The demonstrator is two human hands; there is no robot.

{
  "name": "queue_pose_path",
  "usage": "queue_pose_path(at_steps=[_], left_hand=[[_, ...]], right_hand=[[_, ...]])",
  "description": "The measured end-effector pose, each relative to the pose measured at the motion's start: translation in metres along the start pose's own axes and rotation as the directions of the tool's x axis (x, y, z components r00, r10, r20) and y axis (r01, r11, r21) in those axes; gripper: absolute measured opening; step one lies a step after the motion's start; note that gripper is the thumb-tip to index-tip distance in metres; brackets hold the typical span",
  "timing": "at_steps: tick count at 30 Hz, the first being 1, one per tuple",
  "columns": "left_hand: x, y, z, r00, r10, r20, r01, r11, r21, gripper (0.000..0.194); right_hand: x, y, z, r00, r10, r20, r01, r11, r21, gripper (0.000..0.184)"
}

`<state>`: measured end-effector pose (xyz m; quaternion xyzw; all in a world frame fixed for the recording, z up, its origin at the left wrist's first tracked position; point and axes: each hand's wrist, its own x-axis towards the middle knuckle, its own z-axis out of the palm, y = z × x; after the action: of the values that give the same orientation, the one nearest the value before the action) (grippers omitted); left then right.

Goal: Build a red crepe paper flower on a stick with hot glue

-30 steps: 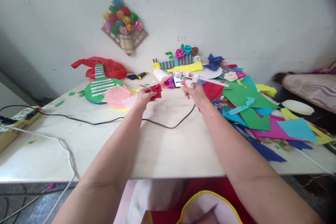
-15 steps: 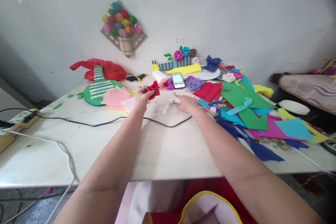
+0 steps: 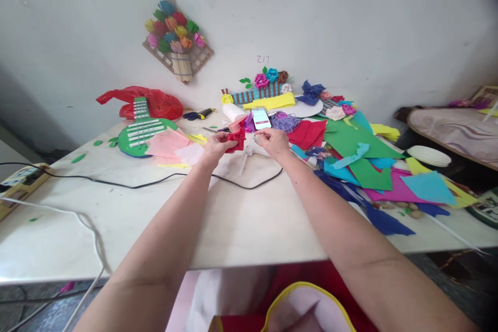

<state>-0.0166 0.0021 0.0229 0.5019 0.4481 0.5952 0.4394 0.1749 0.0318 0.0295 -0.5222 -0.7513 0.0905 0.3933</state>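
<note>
A red crepe-paper flower [image 3: 236, 142] is pinched in the fingers of my left hand [image 3: 216, 148], above the middle of the table. My right hand [image 3: 274, 143] is just to its right, thumb and forefinger closed together. A tiny greyish bit shows at those fingertips, too small to name. Under and between the hands lies a white glue gun [image 3: 249, 151] on the tabletop, partly covered by my right hand. Pale pink paper sheets [image 3: 166, 144] lie to the left of my left hand. A phone [image 3: 260, 119] with a lit screen stands just beyond my right fingertips.
A black cable [image 3: 132, 185] crosses the table in front of the hands. To the left lies a green guitar-shaped craft [image 3: 142, 137]; yellow-black pliers [image 3: 204, 113] lie behind. Coloured paper sheets [image 3: 361, 140] and purple yarn [image 3: 286, 122] spread over the right side.
My left hand has moved right with the red flower, turning it. My right hand has left the glue gun, rising and moving slightly left, its fingers now pinched together near the flower.
</note>
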Motion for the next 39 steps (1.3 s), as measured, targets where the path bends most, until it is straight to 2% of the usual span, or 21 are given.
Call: queue_pose_path(at_steps=[4, 12, 23, 32, 39], left_hand=[[-0.001, 0.001, 0.005, 0.999, -0.003, 0.035, 0.003, 1.0, 0.019, 0.034], [0.001, -0.003, 0.008, 0.999, -0.01, 0.037, 0.007, 0.997, 0.073, 0.03], [0.001, -0.006, 0.01, 0.997, 0.003, 0.071, -0.012, 0.991, 0.132, 0.023], [0.0, -0.006, 0.013, 0.995, 0.006, 0.104, -0.02, 0.991, 0.133, 0.024], [0.002, -0.009, 0.012, 0.992, 0.003, 0.128, -0.02, 0.991, 0.133, 0.027]], right_hand=[[0.002, -0.005, 0.009, 1.0, -0.003, 0.001, 0.002, 0.965, 0.261, 0.024], [0.003, -0.009, 0.014, 0.998, 0.046, 0.043, -0.06, 0.889, 0.453, 0.011], [0.0, -0.011, 0.009, 0.99, 0.043, 0.132, -0.105, 0.854, 0.51, 0.014], [0.002, -0.007, 0.015, 0.993, 0.053, 0.106, -0.093, 0.9, 0.425, 0.01], [0.002, -0.005, 0.017, 0.994, 0.037, 0.1, -0.078, 0.889, 0.451, 0.009]])
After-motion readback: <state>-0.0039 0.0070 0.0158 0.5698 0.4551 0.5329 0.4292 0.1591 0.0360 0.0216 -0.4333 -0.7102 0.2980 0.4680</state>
